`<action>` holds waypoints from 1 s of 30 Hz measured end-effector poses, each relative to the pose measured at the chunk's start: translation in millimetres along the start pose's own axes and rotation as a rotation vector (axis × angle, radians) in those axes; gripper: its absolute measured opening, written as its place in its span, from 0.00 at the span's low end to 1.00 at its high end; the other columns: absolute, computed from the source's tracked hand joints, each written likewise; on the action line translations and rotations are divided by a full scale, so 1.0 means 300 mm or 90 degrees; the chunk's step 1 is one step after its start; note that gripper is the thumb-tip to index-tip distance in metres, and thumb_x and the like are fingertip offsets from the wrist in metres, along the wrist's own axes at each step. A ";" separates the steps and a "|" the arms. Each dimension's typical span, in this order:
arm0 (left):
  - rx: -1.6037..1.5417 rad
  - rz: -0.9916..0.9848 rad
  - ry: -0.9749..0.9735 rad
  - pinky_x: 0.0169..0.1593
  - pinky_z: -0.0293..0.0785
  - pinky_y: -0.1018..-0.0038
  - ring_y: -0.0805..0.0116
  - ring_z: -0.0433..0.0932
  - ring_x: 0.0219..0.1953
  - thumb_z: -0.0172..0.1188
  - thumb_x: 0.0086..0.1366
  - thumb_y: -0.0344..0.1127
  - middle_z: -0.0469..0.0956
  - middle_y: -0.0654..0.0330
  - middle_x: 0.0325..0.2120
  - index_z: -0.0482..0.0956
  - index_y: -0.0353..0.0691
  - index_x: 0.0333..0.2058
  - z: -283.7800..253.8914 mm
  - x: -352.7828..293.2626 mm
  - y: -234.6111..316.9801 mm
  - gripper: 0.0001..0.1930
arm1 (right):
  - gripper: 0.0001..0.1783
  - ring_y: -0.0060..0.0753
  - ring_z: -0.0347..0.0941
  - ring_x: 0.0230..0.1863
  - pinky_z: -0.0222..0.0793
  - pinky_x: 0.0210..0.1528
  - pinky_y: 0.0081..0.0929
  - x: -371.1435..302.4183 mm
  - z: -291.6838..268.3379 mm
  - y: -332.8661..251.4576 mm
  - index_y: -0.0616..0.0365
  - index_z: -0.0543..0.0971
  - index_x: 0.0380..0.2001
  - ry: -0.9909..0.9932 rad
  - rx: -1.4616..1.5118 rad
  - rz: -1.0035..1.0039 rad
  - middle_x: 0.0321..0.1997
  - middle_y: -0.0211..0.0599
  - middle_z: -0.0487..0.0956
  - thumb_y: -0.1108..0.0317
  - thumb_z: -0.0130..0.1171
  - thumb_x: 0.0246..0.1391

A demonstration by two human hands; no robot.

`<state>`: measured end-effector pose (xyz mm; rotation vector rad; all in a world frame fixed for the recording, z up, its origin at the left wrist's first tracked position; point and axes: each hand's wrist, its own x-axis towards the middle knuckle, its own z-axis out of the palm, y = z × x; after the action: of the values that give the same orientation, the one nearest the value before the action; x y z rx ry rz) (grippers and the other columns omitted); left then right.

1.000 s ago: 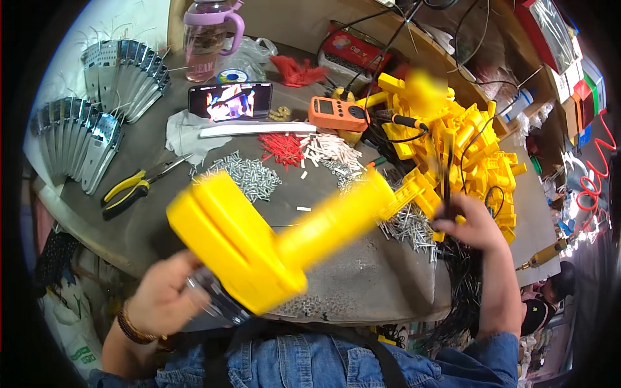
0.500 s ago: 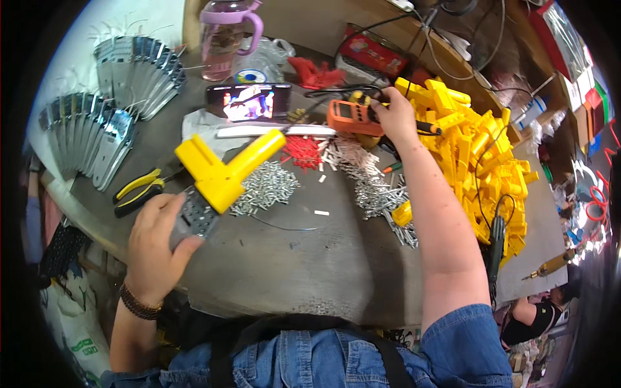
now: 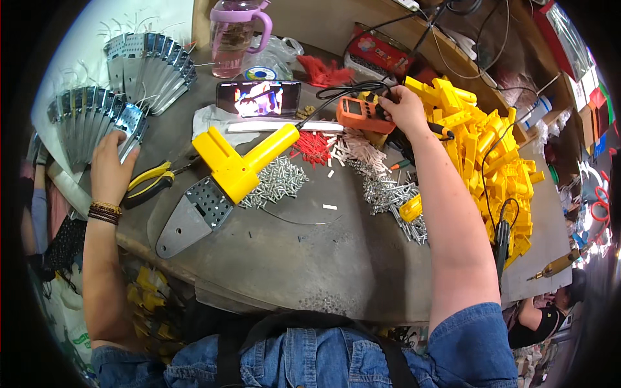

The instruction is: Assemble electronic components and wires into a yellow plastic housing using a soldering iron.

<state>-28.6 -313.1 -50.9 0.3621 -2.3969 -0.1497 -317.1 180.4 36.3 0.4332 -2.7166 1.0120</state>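
My left hand has its fingers and thumb closed on the nearest grey metal plate in the front row at the left. A yellow-handled tool with a grey, pointed, perforated metal plate lies on the table between my hands. From its handle a black cable runs toward my right hand. My right hand is pinched at the right end of an orange multimeter; what sits between its fingers is hidden. Yellow-and-black pliers lie beside my left hand.
Piles of screws and red sleeves lie mid-table. Yellow plastic housings are heaped at right. A phone and a pink-lidded jug stand at the back. A screwdriver lies at the right edge.
My left hand has let go of the yellow-handled tool, which now rests on the table, and has moved left to the metal plates. My right hand stays at the multimeter.
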 end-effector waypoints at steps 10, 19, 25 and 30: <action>-0.103 -0.088 0.017 0.49 0.70 0.64 0.53 0.76 0.41 0.66 0.57 0.28 0.77 0.52 0.38 0.71 0.35 0.41 0.038 0.012 -0.091 0.16 | 0.15 0.57 0.76 0.44 0.71 0.49 0.43 -0.171 -0.039 -0.052 0.64 0.77 0.41 0.014 -0.149 -0.202 0.40 0.53 0.80 0.64 0.61 0.54; -0.473 0.377 -0.312 0.57 0.69 0.59 0.46 0.73 0.52 0.68 0.46 0.26 0.74 0.45 0.50 0.75 0.37 0.35 -0.274 -0.270 0.658 0.16 | 0.13 0.49 0.77 0.47 0.73 0.50 0.40 -0.252 -0.183 0.236 0.62 0.82 0.33 -0.217 -0.652 0.048 0.42 0.46 0.82 0.63 0.56 0.55; -0.527 0.379 -0.397 0.57 0.69 0.57 0.46 0.71 0.53 0.70 0.49 0.36 0.72 0.47 0.49 0.73 0.37 0.37 -0.259 -0.322 0.829 0.19 | 0.14 0.49 0.79 0.43 0.74 0.47 0.41 -0.140 -0.178 0.371 0.58 0.82 0.35 -0.324 -0.724 -0.081 0.41 0.48 0.82 0.59 0.61 0.52; -0.276 0.464 -0.331 0.47 0.67 0.66 0.61 0.72 0.40 0.66 0.47 0.38 0.69 0.61 0.30 0.77 0.42 0.29 -0.195 -0.354 1.006 0.11 | 0.12 0.39 0.75 0.32 0.71 0.36 0.34 -0.211 -0.228 0.244 0.60 0.79 0.31 -0.253 -0.457 0.014 0.28 0.40 0.78 0.63 0.66 0.47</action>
<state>20.4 6.1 -12.2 -0.8372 -2.7297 -0.4536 -276.7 291.2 24.3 0.4955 -3.1689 -0.1095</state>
